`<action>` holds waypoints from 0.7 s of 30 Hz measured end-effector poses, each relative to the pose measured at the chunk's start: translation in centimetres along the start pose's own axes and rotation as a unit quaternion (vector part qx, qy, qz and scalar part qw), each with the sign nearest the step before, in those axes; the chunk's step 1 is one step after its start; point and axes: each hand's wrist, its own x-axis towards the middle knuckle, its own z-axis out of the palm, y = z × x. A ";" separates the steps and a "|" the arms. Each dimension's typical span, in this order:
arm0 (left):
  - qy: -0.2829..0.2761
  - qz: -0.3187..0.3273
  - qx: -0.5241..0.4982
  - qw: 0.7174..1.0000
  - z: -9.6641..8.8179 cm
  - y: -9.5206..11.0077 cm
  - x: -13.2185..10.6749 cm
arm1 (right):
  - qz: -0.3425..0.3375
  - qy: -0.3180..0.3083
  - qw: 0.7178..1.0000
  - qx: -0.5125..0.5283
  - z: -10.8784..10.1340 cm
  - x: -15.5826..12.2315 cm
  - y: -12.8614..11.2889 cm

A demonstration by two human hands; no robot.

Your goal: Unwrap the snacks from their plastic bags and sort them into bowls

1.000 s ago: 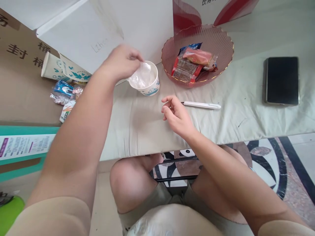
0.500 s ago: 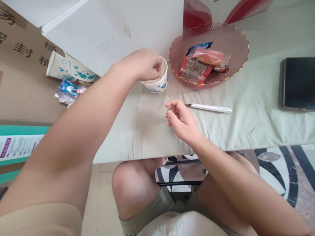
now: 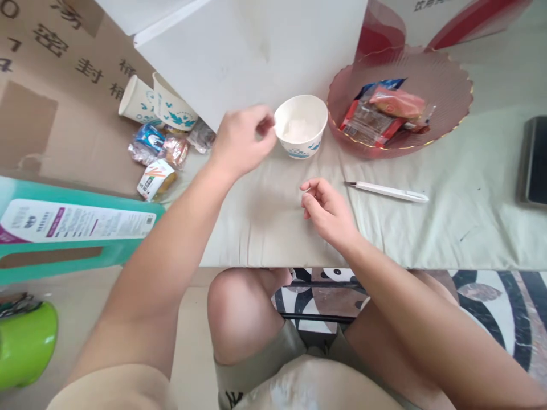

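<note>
A white paper cup with blue-green leaf prints stands upright on the pale cloth. Something whitish lies inside it, its kind unclear. At the cup's left rim is my left hand, fingers curled and fingertips pinched together; whatever is between them, if anything, is hidden. Whether the fingertips touch the rim I cannot tell. My right hand rests over the cloth in front of the cup, fingers loosely bent and apart, holding nothing. A white pen-like tool with a dark tip lies to its right.
A pink ribbed bowl holds several wrapped snacks. Two paper cups lean on the left beside small packets. A white box stands behind, with a green jug at left and a dark object at right.
My left hand has come out of the cup and moved to its left side. The view has swung left, showing more of the jug and a green bucket. My right hand has barely moved.
</note>
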 end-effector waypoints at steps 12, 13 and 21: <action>0.085 -0.438 0.100 0.889 -11.8 -21.1 -9.8 | -0.002 -0.001 0.993 -0.117 1.8 -1.0 1.0; 0.089 -0.438 0.103 0.889 -11.7 -21.0 -9.7 | -0.002 0.000 0.993 -0.119 1.9 -1.0 1.0; 0.061 -0.373 0.205 0.903 -11.9 -15.4 -9.6 | -0.004 -0.004 0.995 -0.100 1.9 -0.8 0.9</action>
